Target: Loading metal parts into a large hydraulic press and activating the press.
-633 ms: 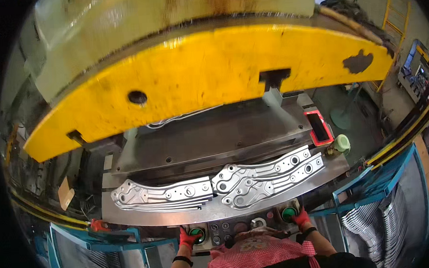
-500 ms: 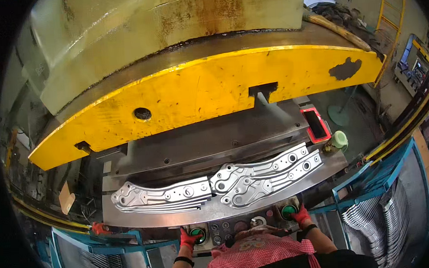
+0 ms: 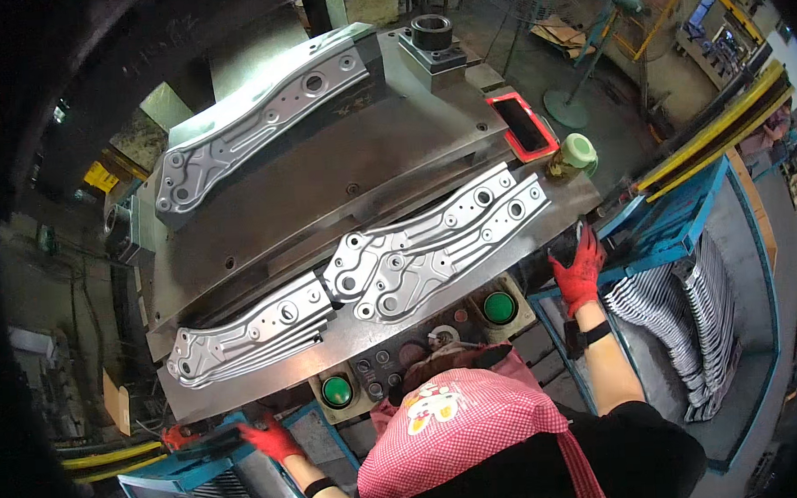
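Note:
My left hand (image 3: pixel 271 439), in a red glove, is off the left green button (image 3: pixel 337 392) and out beside the table's front left edge. Its fingers stretch toward a blurred dark bar (image 3: pixel 212 439); whether they touch it I cannot tell. My right hand (image 3: pixel 579 271), also red-gloved, is raised with fingers apart near the table's right front corner, away from the right green button (image 3: pixel 499 308). Shaped metal brackets (image 3: pixel 448 255) lie overlapped on the table's front strip, with a stack of brackets (image 3: pixel 250 333) to their left. Another bracket (image 3: pixel 262 134) rests on the raised block behind.
A red-framed phone (image 3: pixel 524 127) and a green-lidded jar (image 3: pixel 577 154) stand at the table's right. Blue bins flank me; the right one holds nested metal parts (image 3: pixel 677 324). A black cylindrical post (image 3: pixel 431 33) stands at the back. Yellow rails (image 3: pixel 717 133) run along the right.
Both hands have left the green buttons and moved outward. The yellow press beam has gone from view, exposing the bracket on the block. My view has shifted and tilted.

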`<state>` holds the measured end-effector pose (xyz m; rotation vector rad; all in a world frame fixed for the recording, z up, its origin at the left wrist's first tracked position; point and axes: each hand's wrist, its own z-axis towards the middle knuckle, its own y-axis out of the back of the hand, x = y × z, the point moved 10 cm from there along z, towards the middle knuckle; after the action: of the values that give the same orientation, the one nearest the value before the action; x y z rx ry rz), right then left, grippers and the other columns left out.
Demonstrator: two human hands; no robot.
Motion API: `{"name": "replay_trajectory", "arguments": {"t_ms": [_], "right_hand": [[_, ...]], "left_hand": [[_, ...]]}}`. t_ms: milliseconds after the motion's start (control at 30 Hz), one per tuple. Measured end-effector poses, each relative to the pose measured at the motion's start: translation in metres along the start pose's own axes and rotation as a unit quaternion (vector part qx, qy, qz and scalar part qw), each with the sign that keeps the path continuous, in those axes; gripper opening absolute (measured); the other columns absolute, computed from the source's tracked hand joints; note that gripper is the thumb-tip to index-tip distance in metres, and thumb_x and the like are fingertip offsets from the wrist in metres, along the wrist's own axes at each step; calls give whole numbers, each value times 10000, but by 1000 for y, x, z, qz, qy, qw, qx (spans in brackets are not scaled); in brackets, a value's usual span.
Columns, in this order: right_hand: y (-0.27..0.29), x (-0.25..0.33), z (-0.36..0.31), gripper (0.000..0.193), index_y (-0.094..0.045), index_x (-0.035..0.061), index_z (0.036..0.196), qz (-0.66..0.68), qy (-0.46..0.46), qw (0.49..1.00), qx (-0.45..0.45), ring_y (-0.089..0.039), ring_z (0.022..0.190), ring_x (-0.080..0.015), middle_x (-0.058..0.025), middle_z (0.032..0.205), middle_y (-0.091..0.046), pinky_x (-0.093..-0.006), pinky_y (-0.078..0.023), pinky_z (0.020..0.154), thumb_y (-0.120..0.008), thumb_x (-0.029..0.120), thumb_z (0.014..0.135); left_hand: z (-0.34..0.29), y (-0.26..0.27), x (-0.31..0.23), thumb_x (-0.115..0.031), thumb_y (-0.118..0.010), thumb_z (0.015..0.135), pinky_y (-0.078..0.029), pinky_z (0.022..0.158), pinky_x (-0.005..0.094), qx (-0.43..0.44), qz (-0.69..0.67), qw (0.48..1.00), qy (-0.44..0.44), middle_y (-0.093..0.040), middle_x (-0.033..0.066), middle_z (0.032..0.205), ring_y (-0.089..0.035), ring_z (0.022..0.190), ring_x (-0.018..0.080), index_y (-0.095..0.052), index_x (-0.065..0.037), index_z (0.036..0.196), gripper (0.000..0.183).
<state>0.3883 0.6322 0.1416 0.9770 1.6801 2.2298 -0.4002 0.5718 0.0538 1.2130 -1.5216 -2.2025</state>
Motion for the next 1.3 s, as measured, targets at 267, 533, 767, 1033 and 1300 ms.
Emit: {"name": "replay_trajectory", "arguments": {"t_ms": [267,533,767,1033,1300], "right_hand": [[-51,231,-29,1010,-285,115,1372,-220,493,813,218,-273,1280,-365,-176,1375,-314,-518,-168,1059,-727,519,558],[-84,224,-26,1077,-282,92,1366,-196,486,800,293,-215,1292,-418,-235,1388,-266,-503,-106,1083,-737,519,488],[-115,192,-16,1056,-267,140,1385,-138,472,826,276,-245,1273,-423,-189,1365,-318,-515,-198,1052,-765,383,485],[-84,222,-20,931,-316,101,1350,-69,502,837,208,-304,1227,-369,-171,1308,-359,-479,-214,1049,-718,228,520],[-81,219,-15,1081,-294,103,1361,-70,492,843,206,-335,1197,-374,-164,1290,-385,-487,-257,1015,-813,325,439]], "left_hand": [[80,83,-360,-286,-655,764,-158,1088,440,-91,10,915,-393,-318,172,1397,-242,1323,316,-319,-34,1361,730],[94,-12,-603,-237,-628,752,-308,998,452,-70,105,770,-625,-492,125,1231,-463,1133,306,-453,-117,1249,540],[94,3,-619,-215,-650,705,-452,694,392,-23,164,754,-636,-584,93,846,-583,819,279,-571,-143,874,200],[77,66,-454,-77,-680,632,-436,798,385,192,207,743,-606,-588,68,943,-556,888,288,-586,-175,1091,479],[79,3,-344,-229,-696,671,-379,882,397,219,350,736,-537,-586,38,945,-538,963,244,-602,-236,1063,403]]}}
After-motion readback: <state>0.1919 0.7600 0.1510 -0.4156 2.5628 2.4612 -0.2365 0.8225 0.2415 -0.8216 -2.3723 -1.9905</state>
